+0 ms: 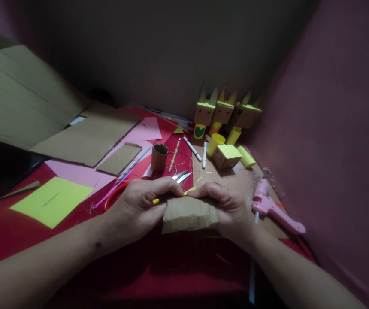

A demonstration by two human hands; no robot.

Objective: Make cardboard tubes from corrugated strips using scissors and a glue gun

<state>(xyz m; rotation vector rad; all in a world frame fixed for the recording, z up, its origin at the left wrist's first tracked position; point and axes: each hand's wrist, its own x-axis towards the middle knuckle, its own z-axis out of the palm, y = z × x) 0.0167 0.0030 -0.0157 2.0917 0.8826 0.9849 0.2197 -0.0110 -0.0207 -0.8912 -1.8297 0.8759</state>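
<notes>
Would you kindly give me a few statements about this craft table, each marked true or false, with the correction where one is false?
1. Both hands hold the piece of brown cardboard. True: the left hand grips its left end and the right hand its right end.
2. The pink glue gun is in the right hand. False: it lies on the table, to the right of that hand.
3. The cardboard tube stands upright beyond the hands. True.
4. The sheet of yellow paper lies on the right side of the table. False: it lies on the left, on the red table cover.
5. The scissors lie under the glue gun. False: their blades show just beyond the fingers, apart from it.
</notes>
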